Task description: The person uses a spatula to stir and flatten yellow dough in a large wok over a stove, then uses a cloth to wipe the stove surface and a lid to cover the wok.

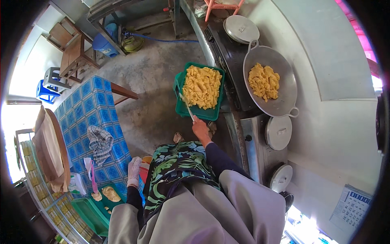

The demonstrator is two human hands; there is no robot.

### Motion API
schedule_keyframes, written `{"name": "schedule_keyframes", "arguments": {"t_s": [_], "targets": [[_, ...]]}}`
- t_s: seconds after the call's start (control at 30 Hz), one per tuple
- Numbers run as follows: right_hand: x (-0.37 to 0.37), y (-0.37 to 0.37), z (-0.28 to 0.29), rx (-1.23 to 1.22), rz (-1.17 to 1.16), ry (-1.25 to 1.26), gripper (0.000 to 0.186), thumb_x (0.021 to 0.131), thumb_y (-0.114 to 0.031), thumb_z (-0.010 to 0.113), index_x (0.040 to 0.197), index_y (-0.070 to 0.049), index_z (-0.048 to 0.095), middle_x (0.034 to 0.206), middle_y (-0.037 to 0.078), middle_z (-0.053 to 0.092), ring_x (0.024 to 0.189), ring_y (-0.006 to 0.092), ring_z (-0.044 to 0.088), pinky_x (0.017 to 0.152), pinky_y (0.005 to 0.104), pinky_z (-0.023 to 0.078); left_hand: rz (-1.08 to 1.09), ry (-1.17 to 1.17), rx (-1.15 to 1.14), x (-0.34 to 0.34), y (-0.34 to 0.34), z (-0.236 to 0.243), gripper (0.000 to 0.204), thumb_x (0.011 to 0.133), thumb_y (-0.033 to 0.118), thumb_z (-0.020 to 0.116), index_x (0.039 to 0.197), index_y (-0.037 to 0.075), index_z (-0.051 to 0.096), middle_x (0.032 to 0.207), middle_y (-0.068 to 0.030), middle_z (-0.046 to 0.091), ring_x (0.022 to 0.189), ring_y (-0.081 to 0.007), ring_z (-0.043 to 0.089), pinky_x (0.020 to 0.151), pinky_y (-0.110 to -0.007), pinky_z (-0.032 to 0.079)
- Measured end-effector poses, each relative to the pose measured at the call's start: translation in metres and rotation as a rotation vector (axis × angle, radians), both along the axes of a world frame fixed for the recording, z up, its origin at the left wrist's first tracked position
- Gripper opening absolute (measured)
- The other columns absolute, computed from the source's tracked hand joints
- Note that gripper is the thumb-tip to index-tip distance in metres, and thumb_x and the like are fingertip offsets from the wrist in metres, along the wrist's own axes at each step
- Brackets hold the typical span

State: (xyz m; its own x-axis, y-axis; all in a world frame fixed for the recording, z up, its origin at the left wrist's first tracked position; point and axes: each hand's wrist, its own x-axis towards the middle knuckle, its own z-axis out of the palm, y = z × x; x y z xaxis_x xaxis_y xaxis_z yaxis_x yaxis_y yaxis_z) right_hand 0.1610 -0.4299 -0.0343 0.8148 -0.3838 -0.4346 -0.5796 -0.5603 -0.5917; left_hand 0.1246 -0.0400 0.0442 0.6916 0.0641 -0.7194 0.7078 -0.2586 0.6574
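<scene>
My right hand (200, 129), bare, is closed around the end of a long, thin, pale utensil (188, 109). Its far end touches the left edge of a yellow, lumpy dough-like mass (202, 87); whether it is a knife or a spatula I cannot tell. The mass fills much of a green plastic tray (202, 113). My left hand (134, 168) wears a thin whitish glove and hangs beside the right edge of the blue checked table (101, 140). Its fingers seem loosely stretched, and nothing shows in them.
Right, a large metal wok (266, 107) holds more yellow mass (263, 82) on a black stove (225, 61). Pot lids (278, 133) lie nearby. On the table are a checked cloth (100, 144) and green trays (90, 211). A gas cylinder (132, 42) and wooden chair (76, 51) stand behind.
</scene>
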Motion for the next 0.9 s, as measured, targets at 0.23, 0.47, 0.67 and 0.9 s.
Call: {"name": "schedule_keyframes", "arguments": {"t_s": [0.23,0.47,0.67,0.9], "targets": [[0.008,-0.012,-0.008,-0.044,-0.055,-0.163,0.04,0.092,-0.018,0.044,0.132,-0.011,0.044,0.087,0.022,0.061,0.077,0.0384,0.058,0.064,0.0486,0.044,0.046,-0.036,-0.054,0.008,-0.004,0.003,0.028,0.088,0.027,0.055,0.103,0.003,0.059,0.079,0.004,0.054,0.068,-0.0045,0.047,0.058,-0.019,0.036],[0.007,-0.059,0.048,0.004,-0.355,-0.219,0.037,0.09,-0.016,0.048,0.126,-0.009,0.05,0.098,0.023,0.061,0.09,0.0397,0.059,0.07,0.0435,0.047,0.038,0.016,-0.162,0.011,-0.001,-0.006,0.022,0.088,0.024,0.056,0.101,0.007,0.056,0.075,0.0067,0.051,0.058,-0.0012,0.041,0.048,-0.017,0.031],[0.015,-0.061,-0.008,-0.132,-0.126,-0.108,0.041,0.091,-0.013,0.047,0.131,-0.005,0.045,0.092,0.02,0.061,0.077,0.0356,0.058,0.063,0.0416,0.047,-0.044,0.031,-0.095,0.035,-0.027,0.012,0.026,0.089,0.027,0.054,0.102,0.006,0.059,0.077,0.0051,0.054,0.064,-0.0039,0.044,0.055,-0.019,0.033],[0.013,-0.047,0.021,-0.013,-0.264,-0.205,0.044,0.093,-0.015,0.046,0.136,-0.01,0.039,0.086,0.016,0.063,0.069,0.0285,0.057,0.058,0.0396,0.044,0.016,-0.04,-0.05,0.023,-0.015,0.012,0.028,0.089,0.026,0.053,0.102,0.003,0.06,0.085,0.0021,0.057,0.07,-0.005,0.045,0.059,-0.021,0.037]]}}
